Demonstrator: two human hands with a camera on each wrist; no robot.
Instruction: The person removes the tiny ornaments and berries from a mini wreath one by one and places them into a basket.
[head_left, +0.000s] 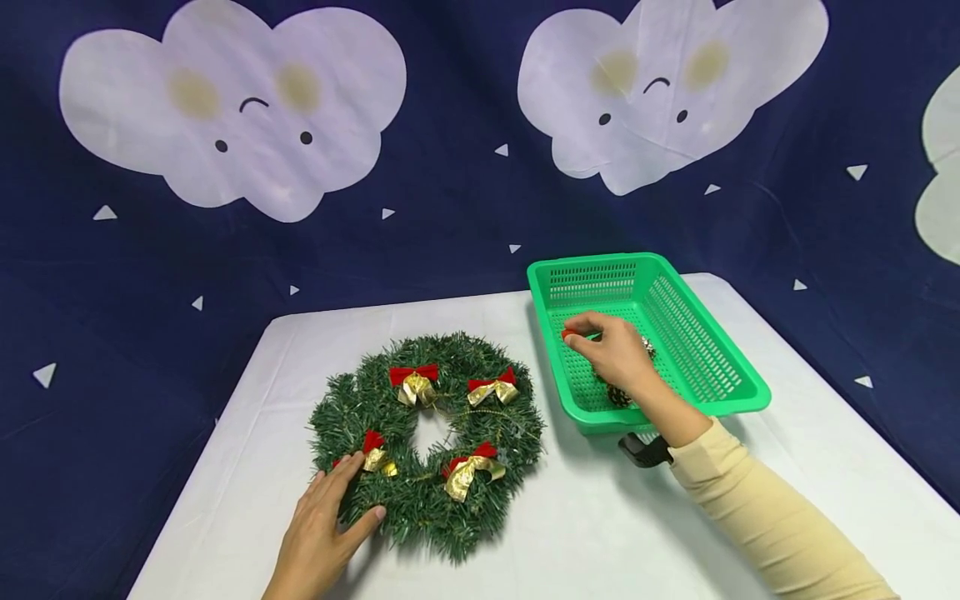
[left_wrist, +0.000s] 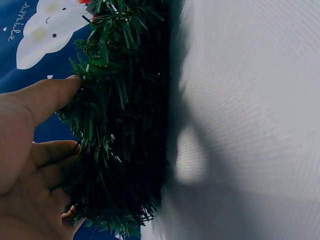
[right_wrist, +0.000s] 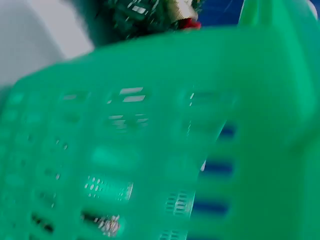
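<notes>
A green tinsel wreath (head_left: pixel 348 417) lies on the table with several red and gold bows (head_left: pixel 417 386) fixed round it. My left hand (head_left: pixel 318 521) rests on its near left side, fingers stretched over the edge beside one bow and thumb apart; the left wrist view shows thumb and fingers touching the tinsel (left_wrist: pixel 107 110). Over the green plastic basket (head_left: pixel 723 406) my right hand (head_left: pixel 618 350) pinches a small red thing (head_left: pixel 567 334) between thumb and fingertips. Most of it is hidden, so its kind cannot be told.
Inside the basket lie dark brown pieces like pine cones (head_left: pixel 619 397), one white-tipped (head_left: pixel 648 347), partly behind the right hand. A white cloth covers the table (head_left: pixel 577 517). Behind it hangs a dark blue curtain (head_left: pixel 450 208) with clouds. A black camera mount (head_left: pixel 643 450) sits under the right wrist.
</notes>
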